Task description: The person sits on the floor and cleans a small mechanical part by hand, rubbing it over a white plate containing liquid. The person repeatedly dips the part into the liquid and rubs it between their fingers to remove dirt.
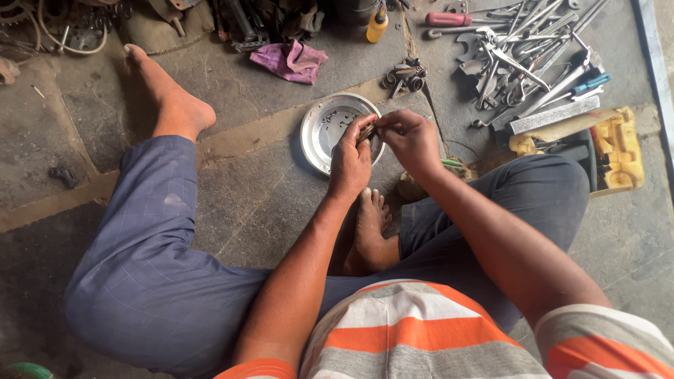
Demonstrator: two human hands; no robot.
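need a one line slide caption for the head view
Seated on a stone floor, both hands, left hand and right hand, pinch a small part over a metal plate.

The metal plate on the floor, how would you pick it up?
Grip the metal plate by its raised rim on the bare left edge, coming from the left. It lies flat, small parts sit inside, and the left hand and right hand cover its right side.

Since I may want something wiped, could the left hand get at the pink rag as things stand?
Probably, with a stretch: the pink rag lies uncovered on the floor beyond the metal plate, but the left hand is busy pinching a small part.
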